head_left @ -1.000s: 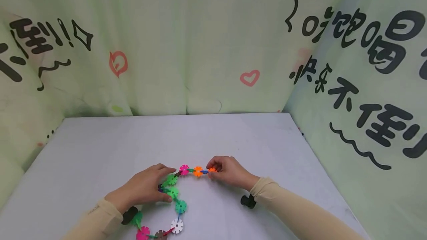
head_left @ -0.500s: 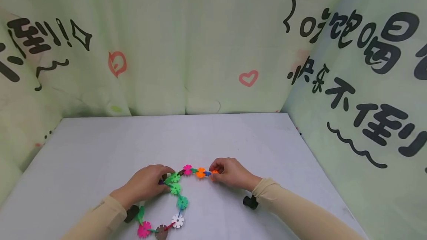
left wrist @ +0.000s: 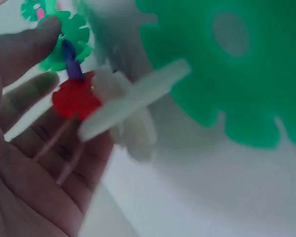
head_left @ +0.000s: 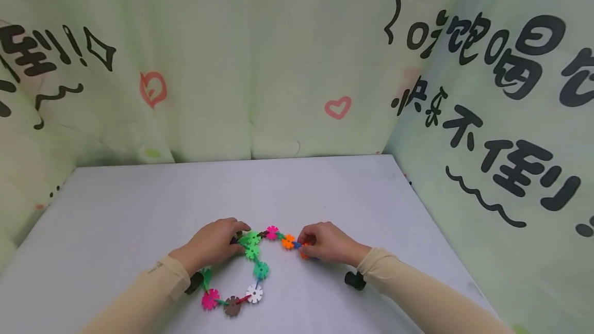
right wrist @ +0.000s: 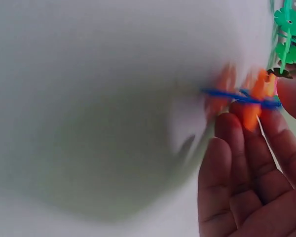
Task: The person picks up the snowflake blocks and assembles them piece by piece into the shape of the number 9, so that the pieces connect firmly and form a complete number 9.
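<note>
Pale green cloth (head_left: 278, 55) printed with black characters and pink hearts hangs behind and to both sides of a grey counter (head_left: 139, 205). On the near middle of the counter lies a chain (head_left: 254, 267) of flat snowflake-shaped plastic discs slotted edge to edge, curving from the left hand round to the right hand.

The left hand (head_left: 215, 244) rests on the counter at the chain's left side, its fingers (head_left: 234, 226) curled over the green discs (head_left: 250, 244) at the top of the curve and gripping them. In the left wrist view the fingers (left wrist: 24, 44) close round a red disc (left wrist: 75, 98) and a small blue piece, with a white disc (left wrist: 128, 106) and a large green one just beside them, blurred.

The right hand (head_left: 327, 244) lies at the chain's far right end. Its fingers (head_left: 308, 236) are bent and pinch the last orange disc (head_left: 303, 251) there. The right wrist view shows the fingertips (right wrist: 239, 128) touching an orange disc (right wrist: 254, 101) crossed by a thin blue piece (right wrist: 237, 96), all blurred.

Between the hands run a pink disc (head_left: 271, 232) and another orange one (head_left: 288, 241). Nearer, the chain goes down through a teal disc (head_left: 261, 270) to a white disc (head_left: 253, 293), a brown one (head_left: 232, 306) and a pink one (head_left: 210, 299). Both arms wear beige sleeves (head_left: 408, 293), with a black wrist camera (head_left: 355, 280) under the right one.
</note>
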Tool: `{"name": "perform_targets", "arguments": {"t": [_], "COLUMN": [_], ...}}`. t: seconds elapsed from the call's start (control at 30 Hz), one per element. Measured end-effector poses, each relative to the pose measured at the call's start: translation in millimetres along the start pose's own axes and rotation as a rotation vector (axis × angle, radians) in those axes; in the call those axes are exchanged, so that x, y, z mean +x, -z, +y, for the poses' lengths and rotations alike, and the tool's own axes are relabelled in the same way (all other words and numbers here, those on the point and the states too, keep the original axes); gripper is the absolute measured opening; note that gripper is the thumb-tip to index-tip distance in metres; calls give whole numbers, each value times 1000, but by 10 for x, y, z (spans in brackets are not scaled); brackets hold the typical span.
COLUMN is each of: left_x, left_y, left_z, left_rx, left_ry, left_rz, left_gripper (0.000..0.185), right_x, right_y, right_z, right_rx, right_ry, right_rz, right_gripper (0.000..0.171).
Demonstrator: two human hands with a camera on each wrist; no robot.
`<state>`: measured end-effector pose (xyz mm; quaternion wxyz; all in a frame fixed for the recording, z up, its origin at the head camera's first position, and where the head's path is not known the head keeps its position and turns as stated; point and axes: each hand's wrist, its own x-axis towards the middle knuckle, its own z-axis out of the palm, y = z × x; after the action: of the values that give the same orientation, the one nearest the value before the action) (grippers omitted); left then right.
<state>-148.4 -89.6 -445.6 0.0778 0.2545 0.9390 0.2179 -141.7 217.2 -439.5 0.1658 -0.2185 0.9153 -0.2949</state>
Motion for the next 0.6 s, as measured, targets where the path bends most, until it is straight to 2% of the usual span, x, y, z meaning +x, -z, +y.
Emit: {"name": "perform_targets", "arguments": {"t": [0.13, 0.33, 0.43, 0.6], "left_x": [-166, -479, -585, -646], "left_y": [101, 228, 208, 146], "left_z": [-25, -86, -141, -199], "left_rx": [62, 99, 51, -130], "left_ry": [58, 157, 187, 242], "left_rz": [-11, -64, -83, -92], "left_gripper": [55, 73, 76, 66], "right_x": [10, 141, 236, 349], "right_y": [66, 123, 105, 44], "right_z": [-37, -104, -135, -162], "right_rx": [-5, 41, 81, 106], "right_ry": [0, 26, 31, 43], "right_rz": [-38, -49, -94, -142], "right_gripper": [6, 21, 27, 27]}}
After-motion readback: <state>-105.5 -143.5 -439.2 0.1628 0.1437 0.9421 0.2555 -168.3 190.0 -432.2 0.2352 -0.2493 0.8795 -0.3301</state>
